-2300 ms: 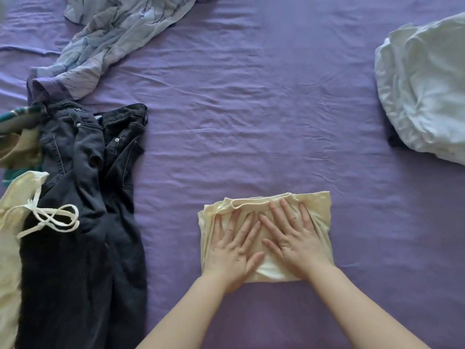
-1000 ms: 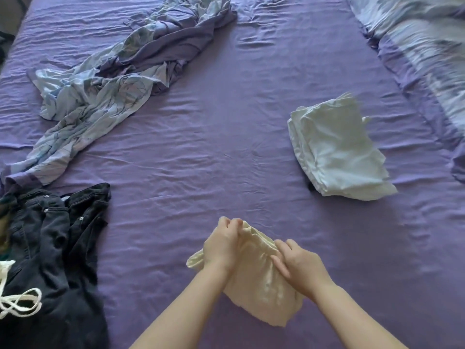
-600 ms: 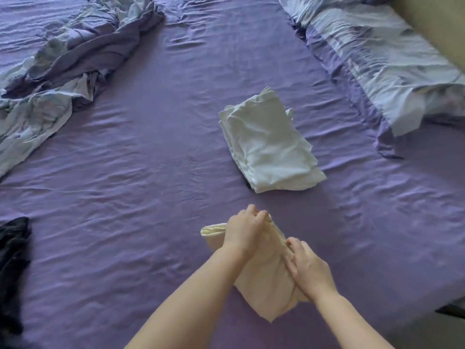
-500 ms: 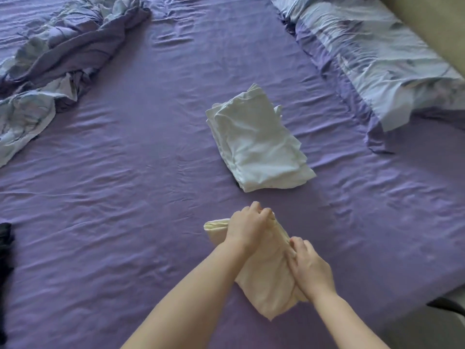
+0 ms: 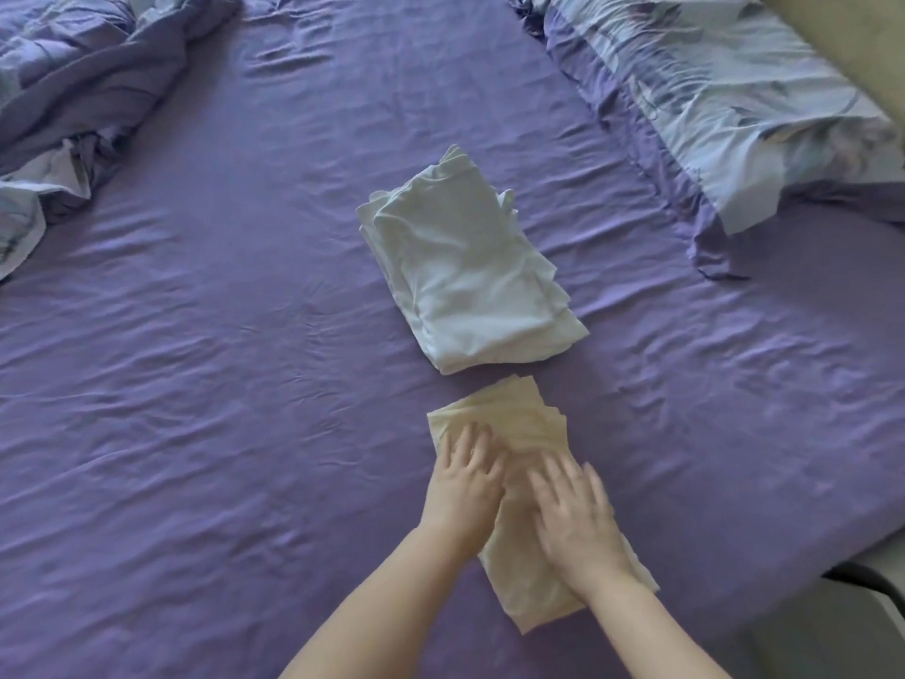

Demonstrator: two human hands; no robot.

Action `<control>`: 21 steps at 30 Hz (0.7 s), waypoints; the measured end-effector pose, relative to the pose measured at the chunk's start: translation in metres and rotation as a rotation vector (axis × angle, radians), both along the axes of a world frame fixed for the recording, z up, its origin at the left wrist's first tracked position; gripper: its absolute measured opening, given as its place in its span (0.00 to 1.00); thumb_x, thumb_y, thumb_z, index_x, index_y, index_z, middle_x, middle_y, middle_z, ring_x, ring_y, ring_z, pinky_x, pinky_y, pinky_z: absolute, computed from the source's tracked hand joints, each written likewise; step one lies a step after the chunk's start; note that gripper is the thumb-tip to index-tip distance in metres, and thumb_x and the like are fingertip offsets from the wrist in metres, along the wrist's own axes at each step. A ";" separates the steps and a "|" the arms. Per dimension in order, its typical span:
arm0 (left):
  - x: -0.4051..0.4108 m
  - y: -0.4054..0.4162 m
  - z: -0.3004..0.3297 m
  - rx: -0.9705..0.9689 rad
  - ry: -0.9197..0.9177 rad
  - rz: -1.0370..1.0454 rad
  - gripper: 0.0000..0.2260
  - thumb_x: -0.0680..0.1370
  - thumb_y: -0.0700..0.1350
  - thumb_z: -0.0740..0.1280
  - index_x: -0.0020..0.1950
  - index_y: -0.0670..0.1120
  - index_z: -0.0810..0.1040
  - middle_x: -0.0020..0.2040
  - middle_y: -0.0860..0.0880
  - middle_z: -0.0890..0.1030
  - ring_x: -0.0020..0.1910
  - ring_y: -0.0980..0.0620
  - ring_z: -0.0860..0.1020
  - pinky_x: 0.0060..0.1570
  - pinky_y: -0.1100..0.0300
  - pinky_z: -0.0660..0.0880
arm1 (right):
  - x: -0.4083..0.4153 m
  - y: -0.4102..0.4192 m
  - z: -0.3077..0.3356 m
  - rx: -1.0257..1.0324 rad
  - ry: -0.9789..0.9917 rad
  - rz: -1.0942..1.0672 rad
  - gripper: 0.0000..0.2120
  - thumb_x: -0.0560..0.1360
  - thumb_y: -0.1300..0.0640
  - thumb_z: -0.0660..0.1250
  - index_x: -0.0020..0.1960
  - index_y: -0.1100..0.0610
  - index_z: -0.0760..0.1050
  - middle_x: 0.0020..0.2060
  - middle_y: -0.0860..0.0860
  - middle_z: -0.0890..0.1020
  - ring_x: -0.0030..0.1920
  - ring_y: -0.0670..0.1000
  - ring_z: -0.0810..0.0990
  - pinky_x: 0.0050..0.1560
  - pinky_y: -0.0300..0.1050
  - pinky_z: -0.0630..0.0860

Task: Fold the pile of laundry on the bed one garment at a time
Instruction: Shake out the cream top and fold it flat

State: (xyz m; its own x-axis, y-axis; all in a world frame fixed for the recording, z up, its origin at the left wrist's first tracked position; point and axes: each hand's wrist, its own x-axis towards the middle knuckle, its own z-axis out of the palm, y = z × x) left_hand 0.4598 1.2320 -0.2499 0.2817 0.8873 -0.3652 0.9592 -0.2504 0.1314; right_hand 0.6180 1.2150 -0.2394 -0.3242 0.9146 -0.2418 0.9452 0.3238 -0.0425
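Pressing cream garment [image 5: 514, 428]: left hand [image 5: 465, 487], right hand [image 5: 573, 521] flat.

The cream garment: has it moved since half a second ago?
Yes. The cream garment was held up; now it lies flat beside the white folded stack, under the left hand and right hand.

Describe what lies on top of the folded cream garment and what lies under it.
Both hands, left hand and right hand, rest flat on the folded cream garment. The purple bedsheet surrounds it; whatever lies directly beneath is covered.
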 end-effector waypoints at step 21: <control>-0.063 -0.061 -0.007 -0.355 0.055 0.203 0.29 0.81 0.49 0.58 0.78 0.46 0.47 0.78 0.42 0.47 0.76 0.41 0.50 0.72 0.39 0.43 | -0.071 -0.018 -0.011 -0.230 -0.081 0.175 0.35 0.48 0.49 0.84 0.52 0.62 0.82 0.50 0.61 0.83 0.50 0.59 0.83 0.43 0.67 0.77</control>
State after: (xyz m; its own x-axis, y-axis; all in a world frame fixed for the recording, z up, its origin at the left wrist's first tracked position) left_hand 0.3967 1.1707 -0.2569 0.0854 0.7393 -0.6680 0.9924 -0.0034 0.1231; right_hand 0.5473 1.1975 -0.2505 -0.4430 0.7647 -0.4679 0.8793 0.4725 -0.0602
